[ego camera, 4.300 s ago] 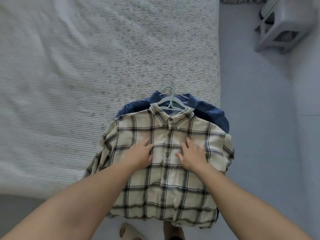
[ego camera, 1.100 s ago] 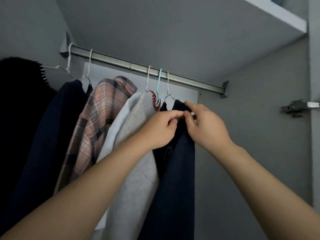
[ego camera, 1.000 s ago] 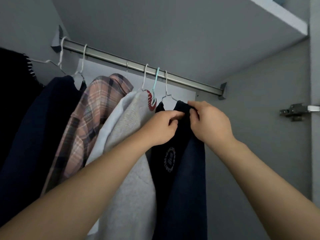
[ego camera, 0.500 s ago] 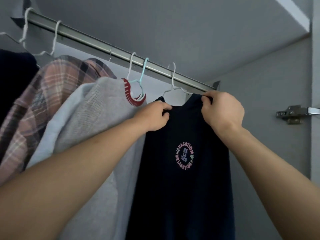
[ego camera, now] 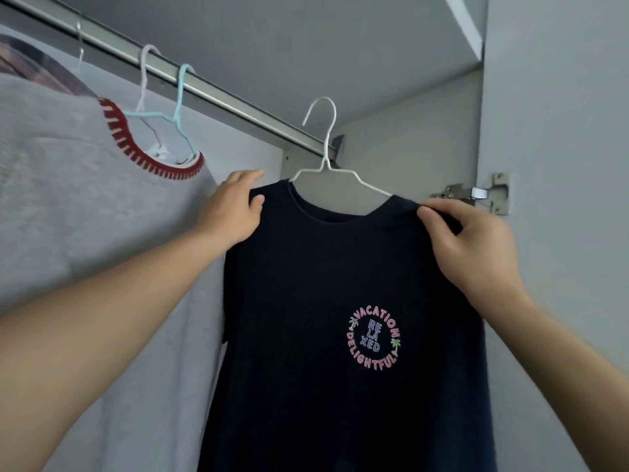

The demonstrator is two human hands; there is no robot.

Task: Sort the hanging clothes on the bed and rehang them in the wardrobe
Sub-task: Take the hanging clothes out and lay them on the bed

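Navy T-shirt (ego camera: 340, 284) on its white hanger (ego camera: 326, 165) — hook looks clear of the wardrobe rail (ego camera: 218, 93), hard to say. Left hand (ego camera: 231, 209) grips one shoulder, right hand (ego camera: 473, 240) pinches the other — grey sweater (ego camera: 85, 199) hangs alongside.

A T-shirt (ego camera: 340, 301) hangs on a wire hanger (ego camera: 326, 165), its hook off the wardrobe rail (ego camera: 211, 93) and in front of it. The left hand (ego camera: 235, 206) holds its left shoulder, the right hand (ego camera: 473, 247) its right. A sweater (ego camera: 85, 216) hangs left of it; a door hinge (ego camera: 476, 194) sits to the right.
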